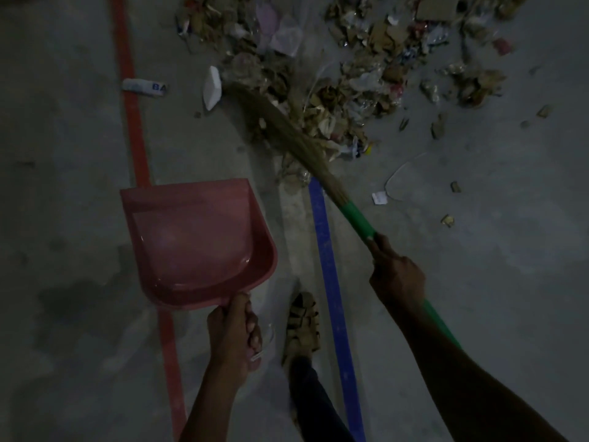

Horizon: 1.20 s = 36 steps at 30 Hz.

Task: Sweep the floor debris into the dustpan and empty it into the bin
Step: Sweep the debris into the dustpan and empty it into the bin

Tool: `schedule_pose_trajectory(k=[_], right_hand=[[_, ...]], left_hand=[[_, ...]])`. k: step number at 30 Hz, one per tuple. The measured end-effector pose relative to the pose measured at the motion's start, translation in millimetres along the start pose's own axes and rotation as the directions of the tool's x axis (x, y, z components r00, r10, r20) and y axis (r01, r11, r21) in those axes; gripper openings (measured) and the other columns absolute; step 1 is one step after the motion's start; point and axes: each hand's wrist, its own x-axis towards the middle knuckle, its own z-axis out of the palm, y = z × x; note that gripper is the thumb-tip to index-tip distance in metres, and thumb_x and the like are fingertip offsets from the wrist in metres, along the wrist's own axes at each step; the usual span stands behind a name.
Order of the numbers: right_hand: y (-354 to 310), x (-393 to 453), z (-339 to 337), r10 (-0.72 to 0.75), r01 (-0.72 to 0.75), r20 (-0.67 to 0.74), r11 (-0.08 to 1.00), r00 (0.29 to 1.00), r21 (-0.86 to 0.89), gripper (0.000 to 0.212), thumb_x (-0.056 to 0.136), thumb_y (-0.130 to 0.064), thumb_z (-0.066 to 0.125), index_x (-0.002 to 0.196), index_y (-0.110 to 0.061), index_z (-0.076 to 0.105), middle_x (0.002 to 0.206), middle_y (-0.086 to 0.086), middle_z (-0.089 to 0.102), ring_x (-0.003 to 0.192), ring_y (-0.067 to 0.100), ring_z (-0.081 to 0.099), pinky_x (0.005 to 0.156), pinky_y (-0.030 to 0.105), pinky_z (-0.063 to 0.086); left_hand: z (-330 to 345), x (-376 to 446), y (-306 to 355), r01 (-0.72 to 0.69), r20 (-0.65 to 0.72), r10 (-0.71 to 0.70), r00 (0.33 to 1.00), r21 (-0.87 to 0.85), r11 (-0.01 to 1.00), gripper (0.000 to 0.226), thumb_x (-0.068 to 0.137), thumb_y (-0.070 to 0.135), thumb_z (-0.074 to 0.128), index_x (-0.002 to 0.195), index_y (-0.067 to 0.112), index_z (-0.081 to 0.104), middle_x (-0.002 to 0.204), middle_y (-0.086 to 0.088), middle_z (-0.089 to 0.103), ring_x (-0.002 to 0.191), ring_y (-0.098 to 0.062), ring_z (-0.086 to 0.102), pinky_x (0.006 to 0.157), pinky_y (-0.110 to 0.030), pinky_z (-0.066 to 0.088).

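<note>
Risk: dustpan point(194, 240), gripped by left hand point(234, 330) lower left, sits well apart from debris pile point(318, 90) at top, so broom point(287, 129), gripped by right hand point(396, 275), may scatter scraps past it.

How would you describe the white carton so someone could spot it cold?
Start at the big debris pile at the top of the floor, then go to its left edge, where the broom bristles end. The white carton lies just left of those bristles, right of the red line. It is plain white and angular, unlike the brown scraps beside it and the printed wrapper on the line.
</note>
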Motion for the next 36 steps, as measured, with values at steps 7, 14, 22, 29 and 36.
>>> schedule_pose_trajectory(k=[7,14,22,29,36], right_hand=[[41,-50,4,-0.098,0.112,-0.085,0.978,0.991,0.177,0.067,0.078,-0.002,0.071,0.140,-0.024,0.053,0.134,0.000,0.063,0.051,0.011,0.058,0.048,0.019,0.047],[40,-36,-18,-0.079,0.045,0.114,0.962,0.990,0.269,0.058,0.089,-0.009,0.064,0.142,-0.026,0.050,0.116,0.003,0.071,0.055,0.005,0.058,0.053,0.015,0.042],[28,34,-46,0.190,-0.199,0.111,0.977,0.976,0.075,0.058,0.091,-0.012,0.059,0.145,-0.031,0.047,0.084,0.002,0.063,0.056,0.012,0.052,0.049,0.024,0.044],[-8,39,-40,0.091,-0.074,-0.184,0.992,0.979,0.102,0.062,0.084,-0.001,0.064,0.140,-0.026,0.053,0.106,0.004,0.073,0.045,0.008,0.045,0.041,0.018,0.032],[-43,17,-19,0.001,0.017,-0.055,0.950,0.998,0.311,0.062,0.075,-0.001,0.072,0.130,-0.026,0.063,0.095,0.003,0.077,0.056,0.016,0.067,0.062,0.032,0.059]], left_hand=[[11,-22,-8,-0.035,0.028,0.034,0.999,0.019,0.999,0.030,0.095,0.023,0.056,0.067,0.015,0.047,0.047,-0.002,0.038,0.032,-0.016,0.033,0.044,-0.016,0.026],[2,-38,-3,-0.041,-0.004,0.041,0.999,0.006,0.999,0.027,0.094,0.023,0.055,0.070,0.015,0.047,0.047,0.000,0.037,0.030,-0.016,0.032,0.045,-0.014,0.025],[3,-15,8,-0.049,0.017,0.049,0.999,0.042,0.998,0.031,0.094,0.021,0.055,0.066,0.014,0.048,0.045,-0.002,0.037,0.029,-0.016,0.032,0.046,-0.018,0.024],[3,15,44,-0.064,0.055,0.060,0.997,0.065,0.996,0.033,0.097,0.023,0.056,0.067,0.013,0.047,0.045,-0.002,0.036,0.029,-0.014,0.031,0.040,-0.014,0.025],[-17,53,95,-0.088,0.058,0.088,0.994,-0.004,0.996,0.033,0.097,0.024,0.055,0.067,0.015,0.046,0.045,0.000,0.036,0.030,-0.014,0.032,0.045,-0.016,0.025]])
